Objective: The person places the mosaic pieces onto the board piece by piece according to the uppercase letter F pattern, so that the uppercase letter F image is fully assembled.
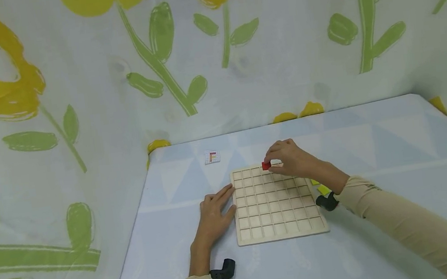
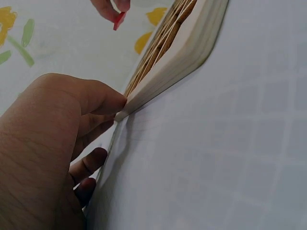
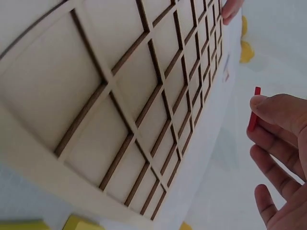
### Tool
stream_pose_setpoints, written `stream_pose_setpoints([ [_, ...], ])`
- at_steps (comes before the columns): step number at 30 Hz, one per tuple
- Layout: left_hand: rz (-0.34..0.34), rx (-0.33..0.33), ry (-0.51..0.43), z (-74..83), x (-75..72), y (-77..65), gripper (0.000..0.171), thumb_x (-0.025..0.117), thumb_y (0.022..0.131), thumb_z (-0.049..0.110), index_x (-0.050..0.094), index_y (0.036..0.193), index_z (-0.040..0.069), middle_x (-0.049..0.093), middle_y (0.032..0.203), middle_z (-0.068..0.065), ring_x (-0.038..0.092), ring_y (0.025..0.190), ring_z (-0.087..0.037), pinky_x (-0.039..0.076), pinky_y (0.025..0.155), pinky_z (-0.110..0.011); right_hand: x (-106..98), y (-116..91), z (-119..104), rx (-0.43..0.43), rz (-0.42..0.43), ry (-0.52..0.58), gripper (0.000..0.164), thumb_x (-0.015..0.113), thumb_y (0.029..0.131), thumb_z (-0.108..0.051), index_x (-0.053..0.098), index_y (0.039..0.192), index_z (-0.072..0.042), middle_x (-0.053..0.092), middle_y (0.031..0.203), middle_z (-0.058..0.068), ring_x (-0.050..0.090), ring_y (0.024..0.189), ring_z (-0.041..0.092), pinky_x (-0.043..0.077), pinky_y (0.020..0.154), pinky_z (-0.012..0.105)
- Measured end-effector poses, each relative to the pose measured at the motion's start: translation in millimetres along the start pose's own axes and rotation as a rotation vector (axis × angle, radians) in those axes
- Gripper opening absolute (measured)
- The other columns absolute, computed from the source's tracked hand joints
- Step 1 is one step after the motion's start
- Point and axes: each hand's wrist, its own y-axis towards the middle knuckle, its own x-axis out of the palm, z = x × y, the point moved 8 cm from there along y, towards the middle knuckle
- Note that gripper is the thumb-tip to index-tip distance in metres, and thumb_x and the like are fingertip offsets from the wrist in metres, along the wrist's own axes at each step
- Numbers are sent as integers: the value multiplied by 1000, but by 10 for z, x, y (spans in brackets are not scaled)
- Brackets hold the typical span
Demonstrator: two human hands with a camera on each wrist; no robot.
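A pale wooden grid board (image 1: pixel 279 238) with square recesses lies flat on the table. My right hand (image 1: pixel 293 161) pinches a thin red square tile (image 1: pixel 266 166) between thumb and fingers, above the board's far edge. In the right wrist view the red tile (image 3: pixel 254 109) stands edge-on in the pinch, apart from the board. At the board's left edge, my left hand (image 1: pixel 214 219) rests with fingers extended, the fingertips touching its side. The left wrist view shows the left thumb (image 2: pixel 103 96) against the board's corner.
Yellow tiles (image 1: pixel 323 189) lie by the board's right edge, partly hidden by the right arm. A small card (image 1: pixel 212 156) with a coloured grid pattern lies beyond the board, to the left. Flower-print cloth (image 1: pixel 281 67) hangs behind the table.
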Motion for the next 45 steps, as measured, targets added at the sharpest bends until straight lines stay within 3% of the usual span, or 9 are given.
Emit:
stream_pose_setpoints([
  [19, -31, -7, 13, 55, 78, 61, 53, 59, 96, 28, 52, 148, 21, 43, 154, 12, 46, 113, -20, 31, 99, -47, 336, 68, -91, 22, -139, -53, 15, 80, 86, -16, 78, 99, -11, 71, 105, 4, 59, 106, 27, 38, 94, 55],
  [27, -19, 11, 6, 76, 59, 62, 53, 59, 95, 27, 53, 147, 20, 44, 154, 11, 46, 113, -20, 32, 99, -48, 413, 55, -99, -10, -126, -97, 14, 81, 85, -19, 78, 97, -12, 72, 104, 4, 60, 103, 25, 40, 92, 52],
  [38, -23, -17, 25, 30, 57, 48, 53, 59, 96, 29, 53, 148, 22, 43, 154, 12, 46, 115, -20, 32, 99, -47, 487, 71, -103, -28, -125, -118, 14, 80, 85, -21, 79, 98, -14, 72, 107, 3, 60, 106, 25, 40, 92, 53],
  [45, -17, -43, 46, -30, 27, 22, 53, 59, 95, 29, 53, 147, 23, 44, 154, 12, 47, 115, -19, 33, 98, -44, 358, 41, -93, 22, -96, -64, 14, 78, 87, -16, 78, 100, -13, 71, 109, 5, 59, 108, 26, 38, 93, 55],
])
